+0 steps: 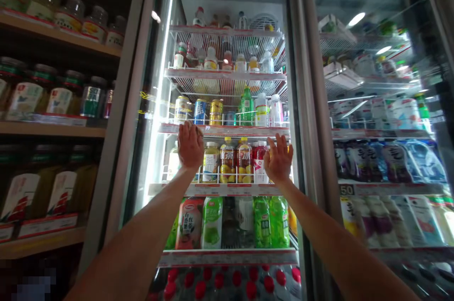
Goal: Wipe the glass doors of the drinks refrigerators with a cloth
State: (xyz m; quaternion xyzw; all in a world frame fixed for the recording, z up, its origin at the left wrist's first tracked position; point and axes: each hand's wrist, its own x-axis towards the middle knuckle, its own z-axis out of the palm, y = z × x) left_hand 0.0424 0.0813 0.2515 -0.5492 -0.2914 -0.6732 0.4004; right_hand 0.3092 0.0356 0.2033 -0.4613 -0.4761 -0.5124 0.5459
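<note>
Both my arms stretch forward toward a lit drinks fridge (227, 190) with wire shelves. My left hand (190, 146) is raised at its left side, fingers up and extended, holding nothing. It overlaps a shelf edge and partly hides a bottle (211, 161) with a pale label. On the right, my right hand (279, 158) is up with its fingers apart, also holding nothing. Beside it stands a red-labelled bottle (259, 163). Between the hands are brown tea bottles (244, 161) with yellow caps. Whether either hand touches glass, I cannot tell.
Cans and a green bottle (247, 107) stand one shelf higher. Large green bottles (262, 220) sit below, above several red-capped bottles (218, 279). Wooden shelves with jars (62, 95) are at left. A second glass-fronted fridge (386, 134) stands at right.
</note>
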